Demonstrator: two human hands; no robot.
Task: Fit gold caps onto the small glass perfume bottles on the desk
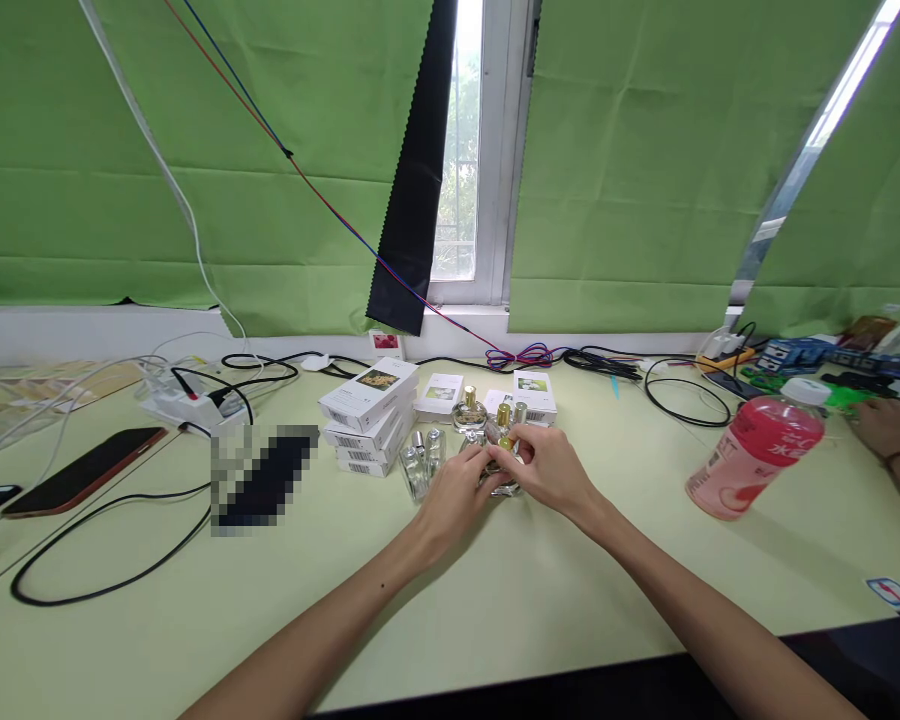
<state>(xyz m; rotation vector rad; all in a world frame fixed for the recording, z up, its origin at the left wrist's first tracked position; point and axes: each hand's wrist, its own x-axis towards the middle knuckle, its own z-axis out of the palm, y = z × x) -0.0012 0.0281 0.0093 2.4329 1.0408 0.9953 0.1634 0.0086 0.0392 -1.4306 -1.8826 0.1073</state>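
The fingers of the left hand (pixel 454 492) and right hand (pixel 553 465) meet around a glass bottle (pixel 505 490) near the middle of the table (pixel 592 600), a little back from its near edge. The left thumb and fingers curl in with only a narrow gap, gripping the bottle's side; the right thumb and forefinger are drawn close together by its gold top (pixel 505 443). The exact contact is partly hidden.

Toward the near right corner lies a small sticker (pixel 891 592). Further in, toward the right edge, a pink drink bottle (pixel 757 455) with a white cap appears tilted. Toward the left edge lie a phone (pixel 86 472) and a pixelated dark object (pixel 270 482). Clear bottles (pixel 414 470) lie just beside the left hand, and a stack of white boxes (pixel 371 400) rises to their left.

Beyond the hands stands a round gold-capped bottle (pixel 469 410), with more white boxes (pixel 534 397) behind. At the right edge, another person's hand (pixel 889 430) rests near cluttered packets. Coiled cables (pixel 600 362) run along the far edge, below green curtains (pixel 660 170) and a narrow window (pixel 457 160).
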